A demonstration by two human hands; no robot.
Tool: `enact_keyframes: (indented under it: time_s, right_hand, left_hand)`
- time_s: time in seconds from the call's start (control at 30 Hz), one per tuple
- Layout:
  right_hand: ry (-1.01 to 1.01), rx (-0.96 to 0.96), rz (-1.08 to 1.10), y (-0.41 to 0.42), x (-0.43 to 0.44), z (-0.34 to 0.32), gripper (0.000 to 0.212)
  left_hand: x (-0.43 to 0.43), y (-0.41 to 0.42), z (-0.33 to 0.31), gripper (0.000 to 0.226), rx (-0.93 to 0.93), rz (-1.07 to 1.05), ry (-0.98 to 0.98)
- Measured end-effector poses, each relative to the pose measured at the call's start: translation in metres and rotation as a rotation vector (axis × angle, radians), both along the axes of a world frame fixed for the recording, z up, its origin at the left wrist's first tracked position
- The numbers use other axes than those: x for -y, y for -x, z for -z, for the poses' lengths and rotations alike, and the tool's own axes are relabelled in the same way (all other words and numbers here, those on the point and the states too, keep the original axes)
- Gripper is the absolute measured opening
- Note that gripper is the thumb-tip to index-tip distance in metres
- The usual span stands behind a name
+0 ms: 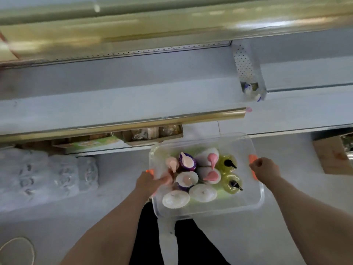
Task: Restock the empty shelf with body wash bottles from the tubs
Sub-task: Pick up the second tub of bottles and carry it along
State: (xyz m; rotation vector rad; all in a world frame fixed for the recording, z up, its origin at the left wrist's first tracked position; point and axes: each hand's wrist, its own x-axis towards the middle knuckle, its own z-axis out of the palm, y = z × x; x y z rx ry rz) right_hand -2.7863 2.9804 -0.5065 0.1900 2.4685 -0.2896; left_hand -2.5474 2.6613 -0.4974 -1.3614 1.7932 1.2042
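Now the person holds a clear plastic tub point(256, 204) in front of the body, above dark trouser legs point(145, 236) and a pale floor point(107, 217). The left hand point(150, 181) grips the tub's left end beside a small orange handle point(150, 171), its fingers curled over the rim and showing blurred through the clear wall. The right hand point(264, 169) grips the right end, its fingers curled round the other orange handle point(252, 159). Inside the tub the body wash bottles point(202, 192) stand upright and packed close together: white round-topped ones on the near side, white ones with pink pumps point(212, 159) in the middle, a purple one point(187, 161) toward the far left, and two yellow-green ones with black pumps point(228, 163) on the right. Beyond the tub runs a long white shelf point(114, 104) with a gold strip point(133, 122) along its near edge; its top is bare in view. Under that strip, brown cardboard boxes point(152, 134) sit on a lower level. To the left on the floor lies a grey-blue pack wrapped in plastic point(38, 175), and at the near left corner a thin pale loop point(19, 251). A brown cardboard sheet point(332, 155) lies at the right edge.
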Motion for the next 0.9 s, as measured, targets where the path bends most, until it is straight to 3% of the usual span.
enact_keyframes:
  time_s: [0.2,0.33,0.43,0.53,0.63,0.9]
  right_hand:
    - [-0.003,0.008,-0.039,0.003,-0.003,0.004,0.014]
    - [-0.009,-0.006,-0.019,-0.003,0.002,0.003,0.025]
    - [-0.075,0.063,-0.042,-0.007,0.018,-0.009,0.036]
    - [-0.167,0.122,-0.183,-0.013,0.036,-0.030,0.033]
    - [-0.227,0.118,-0.280,-0.022,0.063,-0.057,0.024]
    - [0.025,-0.145,-0.746,-0.078,0.224,-0.167,0.035]
  left_hand:
    - [-0.003,0.004,0.009,0.094,0.029,-0.033,0.019]
    - [-0.007,0.002,0.011,0.103,0.012,-0.062,0.045]
    - [-0.012,0.000,0.006,0.092,0.007,-0.009,0.109]
    - [-0.013,-0.001,-0.006,0.078,-0.015,0.001,0.159]
    - [-0.002,-0.006,-0.033,0.081,-0.050,0.025,0.233]
    - [0.078,-0.044,-0.164,0.071,-0.282,0.093,0.613]
